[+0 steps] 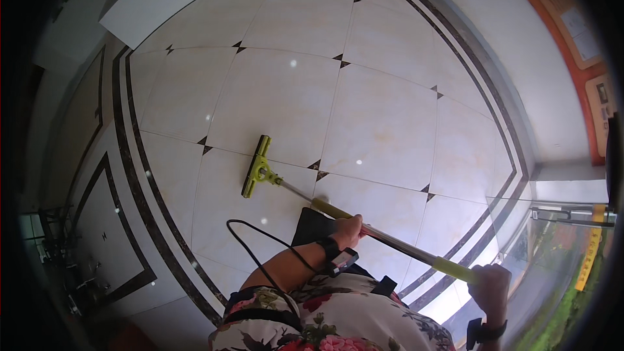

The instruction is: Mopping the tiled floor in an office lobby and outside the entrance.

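Note:
A long-handled mop (399, 245) with a green head (258, 166) runs across in front of my body. Its head, edged with a dark strip, is over the pale tiled floor (273, 102) to the left; I cannot tell whether it presses on the tiles. My left hand (349, 230) grips the metal pole just beside the middle green sleeve. At the upper end, my right hand (489, 288) is closed around the green end grip. A small device with a black cable (343, 262) is strapped at my left wrist.
Dark border strips (134, 175) frame the floor. A white counter or cabinet (141, 5) stands at the far left. To the right are a wall with an orange display board (575, 53) and a glass door (551, 248) with a metal handle. Dark metal objects (73, 258) stand at the left.

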Demonstrator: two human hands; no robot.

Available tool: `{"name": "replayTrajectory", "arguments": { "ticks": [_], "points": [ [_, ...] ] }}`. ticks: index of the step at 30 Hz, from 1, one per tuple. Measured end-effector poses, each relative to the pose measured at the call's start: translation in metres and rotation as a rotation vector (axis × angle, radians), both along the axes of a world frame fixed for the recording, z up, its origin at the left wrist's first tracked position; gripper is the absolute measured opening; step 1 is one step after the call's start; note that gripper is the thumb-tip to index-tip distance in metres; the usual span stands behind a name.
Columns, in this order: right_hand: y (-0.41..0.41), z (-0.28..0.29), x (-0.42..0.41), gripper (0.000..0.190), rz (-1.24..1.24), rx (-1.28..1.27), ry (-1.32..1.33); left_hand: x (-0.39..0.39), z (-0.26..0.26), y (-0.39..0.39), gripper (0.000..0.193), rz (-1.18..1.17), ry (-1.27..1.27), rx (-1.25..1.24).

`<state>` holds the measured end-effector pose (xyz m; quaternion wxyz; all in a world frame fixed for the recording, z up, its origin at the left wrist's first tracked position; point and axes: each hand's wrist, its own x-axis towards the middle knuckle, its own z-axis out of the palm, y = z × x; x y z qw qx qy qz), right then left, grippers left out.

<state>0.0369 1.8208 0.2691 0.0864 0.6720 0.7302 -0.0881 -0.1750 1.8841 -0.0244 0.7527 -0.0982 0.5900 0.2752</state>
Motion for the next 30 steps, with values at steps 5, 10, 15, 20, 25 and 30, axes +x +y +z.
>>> {"name": "replayTrajectory", "arguments": {
  "ticks": [5,10,15,20,25,30],
  "points": [
    [0.088,-0.079,-0.115,0.009,0.353,-0.197,0.196,-0.159,-0.075,0.056,0.015,0.376,0.361,0.046],
    [0.112,-0.108,-0.146,0.008,0.498,-0.203,0.279,-0.201,-0.089,0.077,0.028,0.338,0.422,-0.116],
    [0.121,-0.078,-0.052,0.01,0.394,-0.241,0.156,-0.083,-0.074,0.083,0.022,0.456,0.194,-0.154],
    [0.098,-0.019,0.078,0.01,0.111,-0.198,-0.027,0.095,-0.064,0.071,0.034,0.263,-0.06,-0.257],
    [0.032,0.036,0.18,0.009,-0.083,-0.155,-0.275,0.255,-0.017,0.044,0.019,-0.544,-0.335,-0.148],
    [0.009,0.066,0.251,0.017,-0.26,-0.431,-0.211,0.336,0.023,0.04,0.012,-0.592,-0.311,-0.168]
  ]
}}
